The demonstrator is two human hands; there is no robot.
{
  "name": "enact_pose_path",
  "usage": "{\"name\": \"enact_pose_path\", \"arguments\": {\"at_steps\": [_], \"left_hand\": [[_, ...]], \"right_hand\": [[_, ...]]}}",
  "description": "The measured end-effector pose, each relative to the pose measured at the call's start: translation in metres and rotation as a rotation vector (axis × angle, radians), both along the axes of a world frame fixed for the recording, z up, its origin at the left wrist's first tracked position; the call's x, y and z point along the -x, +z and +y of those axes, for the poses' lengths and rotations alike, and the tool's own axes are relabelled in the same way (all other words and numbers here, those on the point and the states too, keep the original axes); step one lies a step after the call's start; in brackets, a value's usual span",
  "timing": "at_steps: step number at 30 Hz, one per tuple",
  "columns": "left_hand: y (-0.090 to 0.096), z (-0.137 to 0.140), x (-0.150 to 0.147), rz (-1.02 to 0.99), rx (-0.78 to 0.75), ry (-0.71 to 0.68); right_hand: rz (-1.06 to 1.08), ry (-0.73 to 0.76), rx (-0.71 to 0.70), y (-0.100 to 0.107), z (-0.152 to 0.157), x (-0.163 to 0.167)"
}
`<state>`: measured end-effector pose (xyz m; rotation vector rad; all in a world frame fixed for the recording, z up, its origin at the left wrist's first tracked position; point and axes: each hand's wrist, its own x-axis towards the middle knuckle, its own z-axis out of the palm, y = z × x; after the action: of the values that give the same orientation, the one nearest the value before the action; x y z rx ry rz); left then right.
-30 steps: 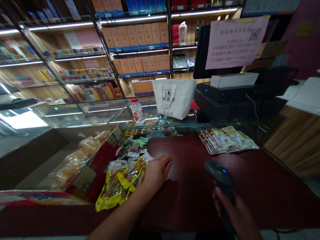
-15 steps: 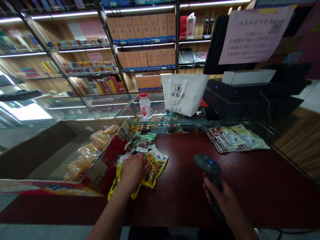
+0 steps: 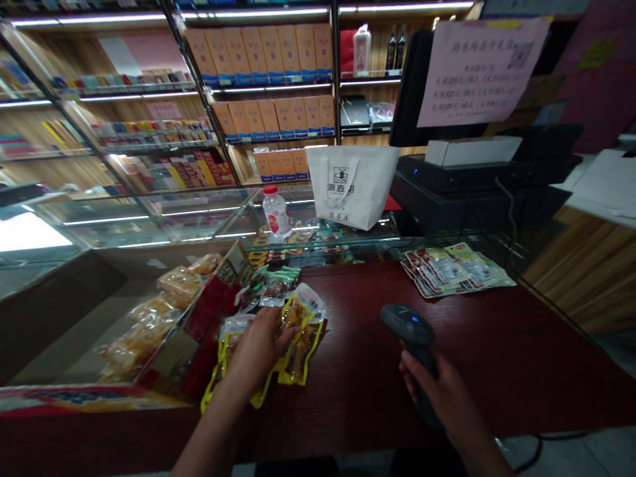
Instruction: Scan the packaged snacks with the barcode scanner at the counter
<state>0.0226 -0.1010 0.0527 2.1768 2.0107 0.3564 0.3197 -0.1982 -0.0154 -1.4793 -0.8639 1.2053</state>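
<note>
My left hand (image 3: 259,338) grips a yellow-edged clear snack packet (image 3: 297,311), thumb on its near side and the fingers partly hidden behind. More yellow-edged packets (image 3: 301,354) lie under and beside this hand on the dark red counter. Just beyond them sits a small pile of green-and-clear packets (image 3: 274,285). My right hand (image 3: 437,384) is wrapped round the handle of a black barcode scanner (image 3: 408,324), whose blue light is on. The scanner is held over the counter, its head pointing away to the left.
An open cardboard box (image 3: 191,338) with bagged bread (image 3: 181,285) stands on the left. Flat snack packets (image 3: 452,268) lie back right. On the glass case are a red-capped bottle (image 3: 276,213) and a white paper bag (image 3: 358,185); a monitor (image 3: 410,93) stands on the right.
My left hand has taken hold of one yellow-edged packet and raised it slightly off the others. The scanner stays in my right hand, almost unmoved. The whole view has shifted a little.
</note>
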Motion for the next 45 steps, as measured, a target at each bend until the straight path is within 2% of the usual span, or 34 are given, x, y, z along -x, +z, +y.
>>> {"name": "enact_pose_path", "arguments": {"at_steps": [3, 7, 11, 14, 19, 25, 28, 31, 35, 37, 42, 45], "left_hand": [[0.004, -0.014, -0.018, -0.277, -0.021, 0.009], [0.0, -0.028, -0.05, -0.778, 0.091, -0.111], [-0.007, -0.042, -0.081, -1.254, 0.426, -0.189], [-0.012, -0.053, -0.098, -1.451, 0.603, -0.186], [-0.016, -0.062, -0.11, -1.462, 0.69, -0.148], [-0.019, -0.061, -0.108, -1.468, 0.845, -0.128], [-0.024, -0.061, -0.107, -1.463, 0.85, -0.095], [-0.029, -0.061, -0.109, -1.438, 0.761, -0.026], [-0.033, -0.056, -0.113, -1.474, 0.512, 0.098], [-0.036, -0.05, -0.113, -1.479, 0.44, 0.122], [-0.047, -0.038, -0.111, -1.484, 0.315, 0.119], [-0.054, -0.036, -0.112, -1.439, 0.234, 0.107]], "right_hand": [[0.03, 0.006, -0.037, 0.004, 0.002, 0.003], [0.081, -0.015, -0.133, 0.013, 0.006, 0.009], [0.11, -0.1, -0.207, 0.023, 0.011, 0.013], [0.119, -0.152, -0.234, 0.03, 0.013, 0.012], [0.149, -0.272, -0.224, 0.039, 0.012, 0.008], [0.253, -0.3, -0.27, 0.044, 0.012, 0.001], [0.29, -0.285, -0.273, 0.043, 0.014, -0.002], [0.301, -0.275, -0.304, 0.041, 0.017, -0.005], [0.242, -0.272, -0.314, 0.04, 0.014, -0.009], [0.212, -0.253, -0.308, 0.041, 0.008, -0.009], [0.182, -0.037, -0.217, 0.037, -0.01, -0.003], [0.164, 0.018, -0.199, 0.037, -0.017, 0.003]]}}
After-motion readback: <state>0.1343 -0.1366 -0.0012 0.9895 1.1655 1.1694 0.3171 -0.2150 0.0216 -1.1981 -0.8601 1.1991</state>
